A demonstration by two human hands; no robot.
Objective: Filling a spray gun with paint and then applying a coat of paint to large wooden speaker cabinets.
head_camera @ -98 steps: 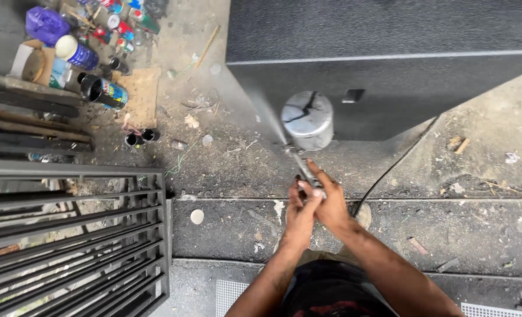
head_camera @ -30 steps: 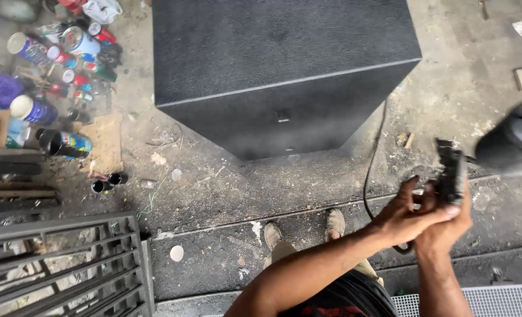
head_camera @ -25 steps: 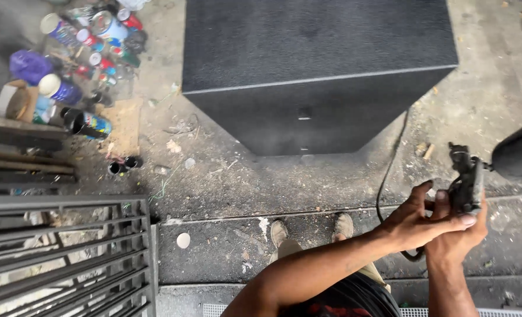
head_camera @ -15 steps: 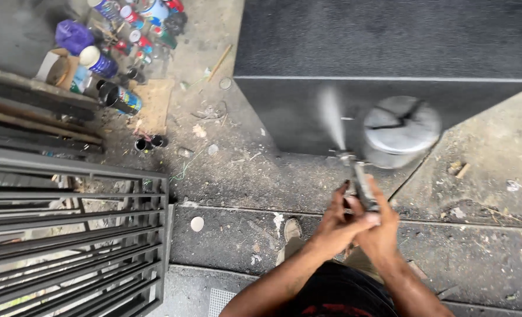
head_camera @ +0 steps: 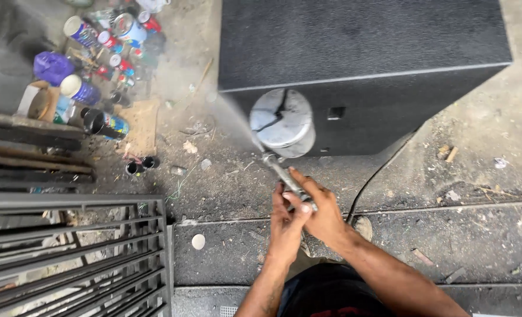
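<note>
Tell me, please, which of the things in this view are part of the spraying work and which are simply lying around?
In use:
- spray gun with its round metal cup, gripped by the left hand and right hand
- big black box
- hose

Lying about:
- cans and bottles
- metal grille
- scraps of debris

The box (head_camera: pixel 355 53) is black with a fine speckled grain. The spray gun's cup (head_camera: pixel 281 120) is silver-grey, streaked with one dark crack-like line. The grille (head_camera: pixel 67 252) is dark grey.
</note>
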